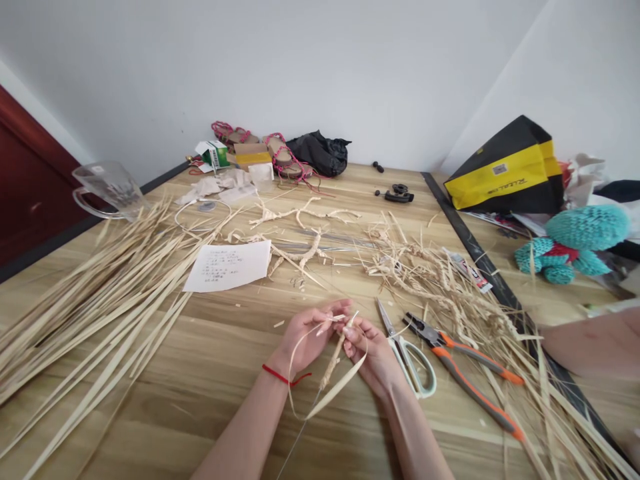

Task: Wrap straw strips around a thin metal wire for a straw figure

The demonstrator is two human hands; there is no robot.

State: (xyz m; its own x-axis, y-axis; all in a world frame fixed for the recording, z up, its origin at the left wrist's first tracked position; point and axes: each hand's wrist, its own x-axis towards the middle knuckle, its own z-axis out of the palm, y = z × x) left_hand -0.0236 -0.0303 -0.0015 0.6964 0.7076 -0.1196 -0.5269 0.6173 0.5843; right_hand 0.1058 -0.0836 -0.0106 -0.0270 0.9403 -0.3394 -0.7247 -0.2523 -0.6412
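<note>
My left hand and my right hand meet above the wooden table, fingertips pinching a thin pale straw strip that loops below them. A braided straw stem on a thin wire hangs from between my fingers. Just right of my right hand lie steel scissors with white handles, and beyond them orange-handled pliers. Whether each hand holds the strip, the stem or both is hard to tell.
A long bundle of straw strips covers the table's left side, and loose straw scraps lie to the right. A handwritten paper note lies ahead. Another person's bare forearm enters at the right edge.
</note>
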